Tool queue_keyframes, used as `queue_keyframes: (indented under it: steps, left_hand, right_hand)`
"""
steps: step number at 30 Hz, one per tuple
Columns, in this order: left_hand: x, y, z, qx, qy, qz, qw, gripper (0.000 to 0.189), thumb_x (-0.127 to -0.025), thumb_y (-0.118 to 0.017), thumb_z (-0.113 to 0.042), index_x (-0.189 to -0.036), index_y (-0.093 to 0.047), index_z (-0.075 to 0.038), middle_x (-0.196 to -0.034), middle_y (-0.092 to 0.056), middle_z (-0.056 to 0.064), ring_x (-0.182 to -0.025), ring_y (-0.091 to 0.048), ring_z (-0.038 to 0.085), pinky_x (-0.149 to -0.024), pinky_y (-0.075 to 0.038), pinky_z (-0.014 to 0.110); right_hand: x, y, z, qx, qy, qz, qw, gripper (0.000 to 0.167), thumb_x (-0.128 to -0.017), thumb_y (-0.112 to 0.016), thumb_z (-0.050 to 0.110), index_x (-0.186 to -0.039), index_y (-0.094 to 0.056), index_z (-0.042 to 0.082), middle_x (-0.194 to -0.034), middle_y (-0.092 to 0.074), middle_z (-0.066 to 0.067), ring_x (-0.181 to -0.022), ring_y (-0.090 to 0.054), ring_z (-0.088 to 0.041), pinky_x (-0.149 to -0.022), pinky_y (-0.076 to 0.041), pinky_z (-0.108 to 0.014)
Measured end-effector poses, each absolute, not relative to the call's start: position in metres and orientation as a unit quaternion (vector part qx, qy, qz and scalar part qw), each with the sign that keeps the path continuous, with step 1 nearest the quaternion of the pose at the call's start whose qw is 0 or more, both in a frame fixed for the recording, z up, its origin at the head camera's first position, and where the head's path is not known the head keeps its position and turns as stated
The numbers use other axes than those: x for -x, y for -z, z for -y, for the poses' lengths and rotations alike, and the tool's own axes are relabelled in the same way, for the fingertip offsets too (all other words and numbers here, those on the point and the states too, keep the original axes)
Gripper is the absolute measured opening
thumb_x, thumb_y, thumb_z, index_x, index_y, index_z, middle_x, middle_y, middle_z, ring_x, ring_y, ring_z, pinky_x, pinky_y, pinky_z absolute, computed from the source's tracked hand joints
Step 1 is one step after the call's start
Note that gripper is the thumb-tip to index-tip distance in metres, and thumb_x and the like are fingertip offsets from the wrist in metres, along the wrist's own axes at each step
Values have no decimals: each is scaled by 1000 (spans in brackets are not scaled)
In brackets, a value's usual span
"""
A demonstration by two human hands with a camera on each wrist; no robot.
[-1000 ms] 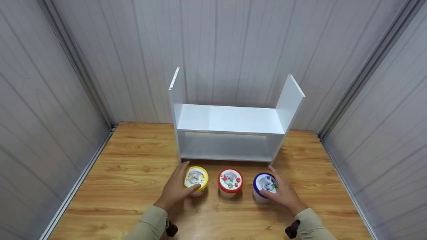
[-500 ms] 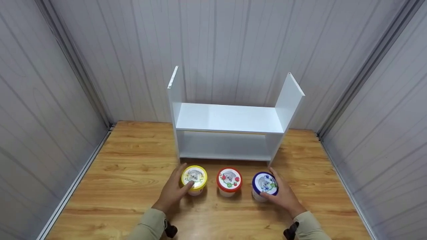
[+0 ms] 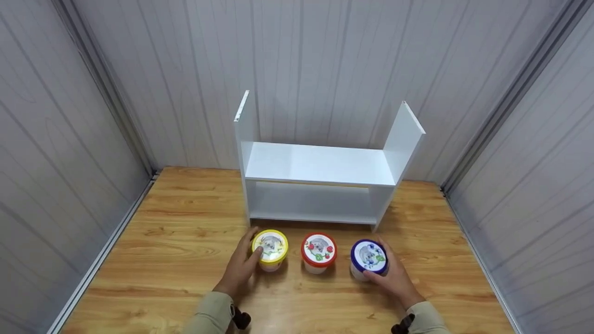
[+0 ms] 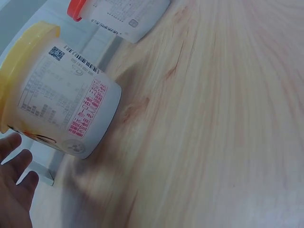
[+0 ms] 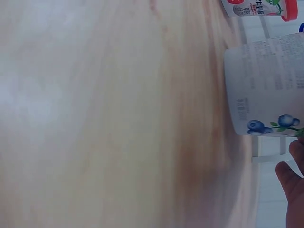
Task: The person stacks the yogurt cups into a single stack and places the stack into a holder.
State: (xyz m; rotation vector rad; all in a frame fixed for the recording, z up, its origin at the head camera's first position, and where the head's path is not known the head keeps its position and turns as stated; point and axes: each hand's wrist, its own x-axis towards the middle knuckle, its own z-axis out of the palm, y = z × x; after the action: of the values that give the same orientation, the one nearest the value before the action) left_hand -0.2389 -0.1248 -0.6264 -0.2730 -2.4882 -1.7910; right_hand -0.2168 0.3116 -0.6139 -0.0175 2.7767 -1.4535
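Three lidded tubs stand upright in a row in the head view: a yellow-lidded tub [image 3: 273, 243], a red-lidded tub [image 3: 318, 250] and a blue-lidded tub [image 3: 370, 256]. At the left side of the yellow-lidded tub is my left hand [image 3: 240, 264], its thumb at the lid's edge; the left wrist view shows its loosely spread fingers [image 4: 18, 164] close to the tub wall. My right hand [image 3: 397, 274] lies along the right side of the blue-lidded tub, thumb at the lid's near edge. Blueberries are printed on that tub's wall [image 5: 268, 85] in the right wrist view.
A white two-level shelf unit [image 3: 320, 163] with tall side panels stands just behind the tubs on a wooden tabletop [image 3: 185, 241]. Grey panelled walls [image 3: 297, 55] enclose the table at the back and both sides.
My left thumb has drawn back from over the yellow lid to its left edge. My right thumb has slid off the blue lid's top to its near rim. The tubs stay in their row.
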Motion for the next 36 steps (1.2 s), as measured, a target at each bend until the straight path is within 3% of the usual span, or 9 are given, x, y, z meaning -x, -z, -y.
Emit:
queue_keyframes:
  steps: [8,15,26,36]
  left_hand:
    - [241,631,118,63,659,749,7,53,-111,-39,-29,-161,-26,-18,-166,-25,2,-154,-13,25,-124,-11,53]
    - [244,637,115,50,664,746,6,50,-111,-35,-34,-160,-30,-22,-166,-25,1,-154,-14,25,-124,-11,55]
    - [244,643,111,53,674,737,11,47,-112,-31,-30,-159,-30,-29,-165,-26,4,-154,-14,27,-123,-10,58]
    - [247,651,104,61,675,733,55,47,-112,-30,-19,-158,-31,-10,-163,-30,15,-151,-20,36,-121,-13,61]
  right_hand:
    - [214,624,-309,-24,513,-858,1,109,-78,-88,33,-160,-20,6,-159,-30,-26,-146,-28,-44,-119,-20,-63]
    - [213,632,-304,-61,604,-795,5,110,-80,-87,21,-161,-14,6,-162,-23,-24,-149,-21,-43,-121,-14,-61]
    - [213,639,-298,-49,642,-764,-21,103,-82,-82,12,-161,-15,6,-161,-27,-22,-147,-24,-37,-122,-13,-55]
    - [212,644,-295,-65,654,-753,-37,101,-83,-82,13,-161,-18,7,-159,-30,-21,-146,-27,-36,-122,-14,-56]
